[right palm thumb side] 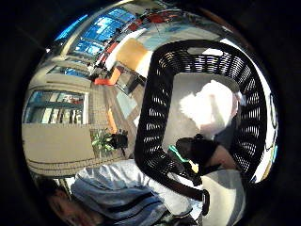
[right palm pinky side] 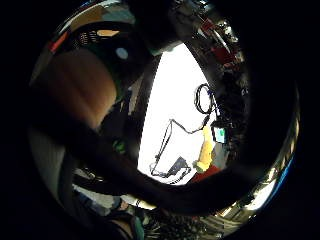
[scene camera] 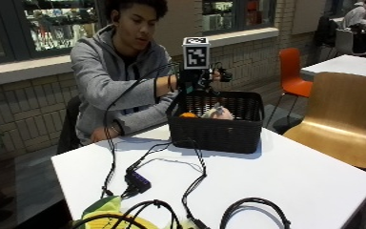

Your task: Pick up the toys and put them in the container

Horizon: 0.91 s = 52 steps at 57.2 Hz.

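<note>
Yellow and green toys (scene camera: pixel 106 217) lie nearest the outside camera, at the front edge of the white table (scene camera: pixel 297 181), partly under looping black cables; what kind of toys they are I cannot make out. Beyond them the table runs back to a black slatted basket (scene camera: pixel 218 121), the container of the task, standing at the far side in front of the seated person. Inside it, above the near wall, show an orange toy (scene camera: pixel 187 115) and a pale rounded one (scene camera: pixel 218 112), side by side.

Above the basket's back left corner hangs the gloved right hand (scene camera: pixel 198 78), raised clear of the rim and touching neither basket nor toys. The thumb-side palm view looks straight down into the basket (right palm thumb side: pixel 155 117), where pale toys lie on the floor and a dark shape with a green edge sits against the near wall; I cannot tell whether that shape is a toy or part of the glove. Whether the fingers are spread, curled or pinching something, none of the views shows clearly. The bare hand (scene camera: pixel 99 135) rests on the table's far edge.

My reading is that a drop into the basket is the step in hand, or just done. With toys left at the front edge, the next move calls for a long reach across the table, over the cables, to one of them.
</note>
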Available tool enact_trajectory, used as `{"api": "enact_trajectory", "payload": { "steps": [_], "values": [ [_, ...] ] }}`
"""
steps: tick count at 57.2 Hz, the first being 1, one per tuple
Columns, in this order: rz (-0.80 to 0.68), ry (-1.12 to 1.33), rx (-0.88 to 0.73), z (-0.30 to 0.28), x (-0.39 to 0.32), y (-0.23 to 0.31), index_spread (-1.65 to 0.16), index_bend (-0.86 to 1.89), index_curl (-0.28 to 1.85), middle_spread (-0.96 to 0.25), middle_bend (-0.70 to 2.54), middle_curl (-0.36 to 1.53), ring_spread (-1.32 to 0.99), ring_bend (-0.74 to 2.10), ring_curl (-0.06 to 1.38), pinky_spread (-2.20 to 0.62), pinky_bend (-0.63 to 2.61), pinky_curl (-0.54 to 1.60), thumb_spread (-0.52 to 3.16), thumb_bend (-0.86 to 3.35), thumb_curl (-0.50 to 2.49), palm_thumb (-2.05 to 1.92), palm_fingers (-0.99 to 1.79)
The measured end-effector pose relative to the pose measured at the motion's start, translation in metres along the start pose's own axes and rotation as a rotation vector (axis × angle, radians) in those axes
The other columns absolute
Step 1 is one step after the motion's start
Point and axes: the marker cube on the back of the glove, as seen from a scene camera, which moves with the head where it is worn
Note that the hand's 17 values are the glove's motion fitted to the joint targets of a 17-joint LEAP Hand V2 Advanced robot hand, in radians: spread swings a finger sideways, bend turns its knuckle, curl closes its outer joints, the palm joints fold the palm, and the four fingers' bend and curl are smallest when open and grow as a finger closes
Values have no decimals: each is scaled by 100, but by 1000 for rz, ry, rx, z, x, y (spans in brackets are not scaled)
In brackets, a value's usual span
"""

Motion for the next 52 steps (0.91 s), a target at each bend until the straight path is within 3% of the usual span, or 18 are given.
{"api": "enact_trajectory", "payload": {
  "steps": [8,14,20,25,31,39,47,52],
  "values": [
    [41,6,43,-13,30,24,-35,10,43,6,10,42,-6,11,37,9,114,39,119,-2,53,26,-33],
    [45,50,57,-22,77,74,-34,10,38,7,12,39,-5,12,34,10,112,37,119,-2,50,26,-30],
    [307,190,80,-15,168,132,-34,10,34,7,14,36,-4,14,31,10,109,36,120,-2,46,24,-27],
    [526,94,57,-4,247,181,-34,11,32,6,15,34,-4,16,30,11,106,35,119,-2,44,23,-22],
    [605,35,23,12,340,223,-34,10,29,5,18,34,-6,20,31,11,100,33,119,-2,42,23,-14],
    [734,-34,4,64,384,243,-34,9,25,3,19,35,-7,21,32,10,99,33,119,-1,40,24,-12],
    [832,-33,-184,114,409,242,-34,9,21,2,13,33,-6,16,31,10,105,34,120,-2,38,23,-22],
    [873,-74,-178,137,417,240,-33,10,21,-1,12,31,-5,12,28,10,109,35,122,-2,37,22,-27]
  ]
}}
